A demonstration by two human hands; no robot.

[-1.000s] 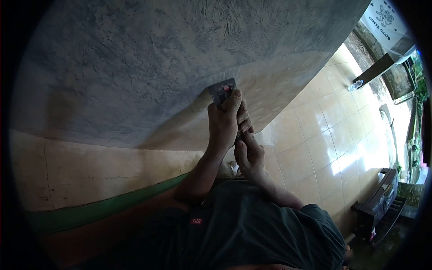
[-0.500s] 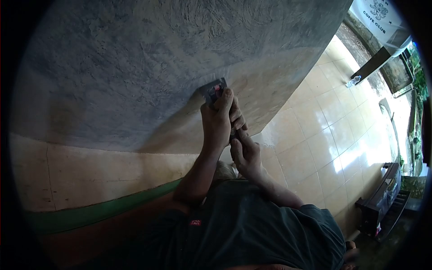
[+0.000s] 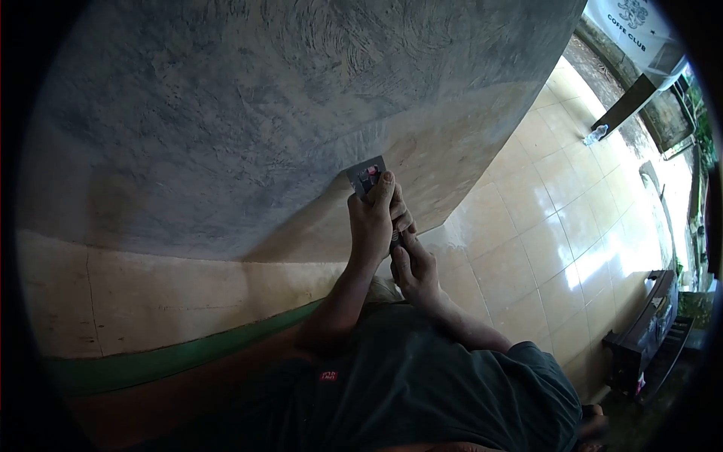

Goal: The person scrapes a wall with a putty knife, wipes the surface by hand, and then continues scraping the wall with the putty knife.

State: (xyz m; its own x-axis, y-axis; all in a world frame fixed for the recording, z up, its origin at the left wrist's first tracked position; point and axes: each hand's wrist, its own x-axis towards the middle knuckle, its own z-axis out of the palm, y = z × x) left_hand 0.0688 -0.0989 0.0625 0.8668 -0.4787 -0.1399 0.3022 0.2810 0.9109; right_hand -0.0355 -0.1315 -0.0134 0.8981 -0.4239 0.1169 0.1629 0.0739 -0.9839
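A flat-bladed scraper [image 3: 366,173] with a small red and white mark near its handle lies with its front edge against the wall [image 3: 248,113]. My left hand [image 3: 370,222] is wrapped round the handle just behind the blade, thumb stretched along it. Lower down, my right hand [image 3: 416,273] is closed on the handle's rear end. Fingers cover most of the handle. Around the blade, the wall changes from rough grey coating with swirled marks to a smoother tan surface.
Glossy cream floor tiles [image 3: 520,248] lie beyond the wall's edge at right. A dark wooden bench [image 3: 640,339] stands at lower right. Farther back are a plastic bottle [image 3: 595,135] and a white printed banner [image 3: 633,30]. A green band [image 3: 173,354] runs along the wall at lower left.
Both hands and the scraper have moved down and slightly right in view, toward my body. The grip is unchanged. The view itself has shifted slightly.
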